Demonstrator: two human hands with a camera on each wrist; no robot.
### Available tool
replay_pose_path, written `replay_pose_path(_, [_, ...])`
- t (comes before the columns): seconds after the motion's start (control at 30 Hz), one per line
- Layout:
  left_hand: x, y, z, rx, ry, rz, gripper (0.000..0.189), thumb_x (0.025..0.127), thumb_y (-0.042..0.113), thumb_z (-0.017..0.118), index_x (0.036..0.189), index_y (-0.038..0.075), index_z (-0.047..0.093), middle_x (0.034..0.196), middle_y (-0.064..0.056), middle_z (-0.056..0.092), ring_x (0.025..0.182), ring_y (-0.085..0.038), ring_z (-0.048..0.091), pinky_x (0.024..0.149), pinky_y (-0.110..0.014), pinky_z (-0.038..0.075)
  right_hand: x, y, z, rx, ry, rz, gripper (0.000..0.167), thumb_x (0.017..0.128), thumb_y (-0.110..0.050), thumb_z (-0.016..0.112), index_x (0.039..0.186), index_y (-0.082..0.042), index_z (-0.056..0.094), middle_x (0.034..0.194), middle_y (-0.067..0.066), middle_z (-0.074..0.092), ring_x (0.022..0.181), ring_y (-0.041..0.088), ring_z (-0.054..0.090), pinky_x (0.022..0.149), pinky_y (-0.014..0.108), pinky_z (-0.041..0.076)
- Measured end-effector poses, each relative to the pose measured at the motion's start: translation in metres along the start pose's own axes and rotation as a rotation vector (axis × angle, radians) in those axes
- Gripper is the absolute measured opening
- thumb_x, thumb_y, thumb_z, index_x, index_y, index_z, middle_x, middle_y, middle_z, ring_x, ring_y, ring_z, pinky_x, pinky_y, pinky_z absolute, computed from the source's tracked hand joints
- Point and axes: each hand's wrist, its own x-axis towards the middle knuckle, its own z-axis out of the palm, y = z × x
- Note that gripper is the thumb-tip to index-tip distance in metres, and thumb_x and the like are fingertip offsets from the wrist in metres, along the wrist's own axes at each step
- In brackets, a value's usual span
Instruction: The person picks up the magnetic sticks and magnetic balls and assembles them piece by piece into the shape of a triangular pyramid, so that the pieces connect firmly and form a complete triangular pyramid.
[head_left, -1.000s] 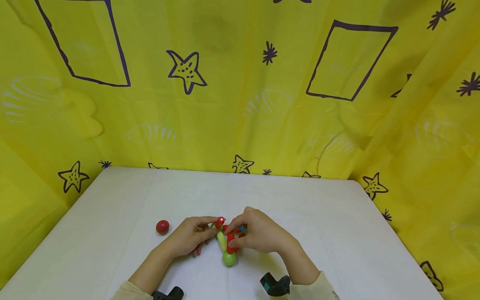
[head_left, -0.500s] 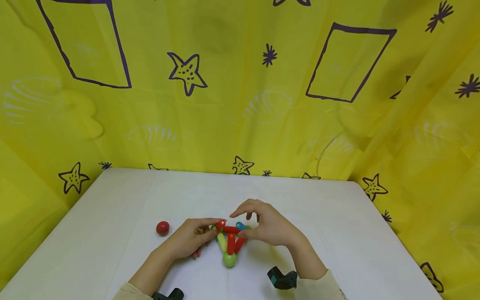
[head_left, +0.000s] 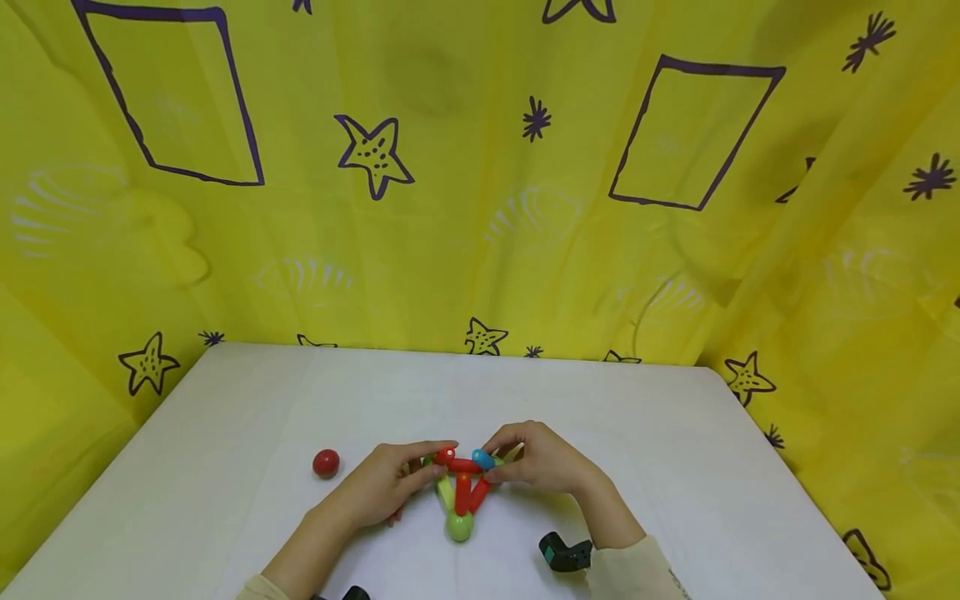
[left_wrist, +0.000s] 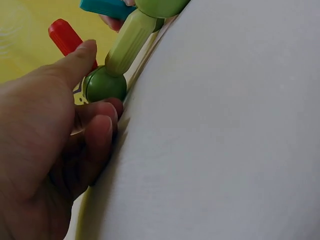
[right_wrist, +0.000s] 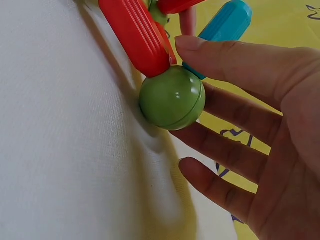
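Observation:
On the white table lies a triangular toy frame of rods and balls. Its near corner is a green ball [head_left: 460, 527], from which a pale green rod [head_left: 446, 493] and a red rod [head_left: 480, 495] run back. Another red rod [head_left: 463, 493] rises from that ball. At the far left corner my left hand [head_left: 381, 485] holds a darker green ball [left_wrist: 105, 85], its thumb against a raised red rod [left_wrist: 66, 37]. My right hand [head_left: 545, 458] pinches a blue rod [right_wrist: 226, 24] at its base, above the right corner's green ball [right_wrist: 172, 97].
A loose red ball [head_left: 326, 463] lies left of the left hand. A yellow patterned curtain [head_left: 450, 208] stands behind and beside the white table [head_left: 600, 408]. A black wrist device [head_left: 564, 552] sits by the right sleeve.
My right hand let go of the raised red rod at the near ball, lifted to the right, then came down onto the blue rod. The left hand stayed at the far left corner.

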Motion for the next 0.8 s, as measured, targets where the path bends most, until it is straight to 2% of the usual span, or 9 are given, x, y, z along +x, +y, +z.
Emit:
replay_pose_path(0.17, [0.003,0.002,0.003,0.089,0.031,0.026,0.040,0.101,0.054,0.058,0.138,0.040,0.064,0.070,0.013,0.057,0.053,-0.003,0.051,0.059,-0.022,0.047,0.000,0.003,0.000,0.026,-0.010,-0.005,0.019,0.088,-0.017,0.083,0.107,-0.017,0.079,0.104,0.000,0.076,0.092,0.018,0.067,0.077,0.027,0.055])
replay_pose_path(0.3, [0.002,0.000,0.003,0.048,0.023,0.005,0.035,0.101,0.054,0.059,0.133,0.042,0.065,0.069,0.009,0.058,0.043,-0.008,0.053,0.053,-0.024,0.049,0.001,0.006,0.000,0.049,-0.018,-0.019,0.020,0.088,-0.016,0.083,0.108,-0.015,0.079,0.106,0.002,0.077,0.093,0.019,0.067,0.078,0.027,0.055])
replay_pose_path(0.5, [0.000,-0.004,0.002,-0.001,0.006,-0.007,0.032,0.100,0.054,0.060,0.129,0.043,0.064,0.071,0.005,0.058,0.038,-0.011,0.054,0.043,-0.027,0.047,0.002,0.008,0.002,0.080,-0.025,-0.020,0.021,0.088,-0.015,0.083,0.108,-0.014,0.079,0.106,0.004,0.077,0.090,0.018,0.069,0.077,0.026,0.055])
replay_pose_path(0.8, [-0.001,-0.005,0.001,-0.045,0.000,-0.017,0.031,0.101,0.050,0.061,0.131,0.041,0.064,0.074,0.005,0.062,0.037,-0.010,0.053,0.041,-0.028,0.047,0.003,0.011,0.003,0.098,-0.022,-0.004,0.020,0.088,-0.015,0.084,0.107,-0.016,0.079,0.104,0.002,0.077,0.090,0.018,0.068,0.077,0.027,0.056])
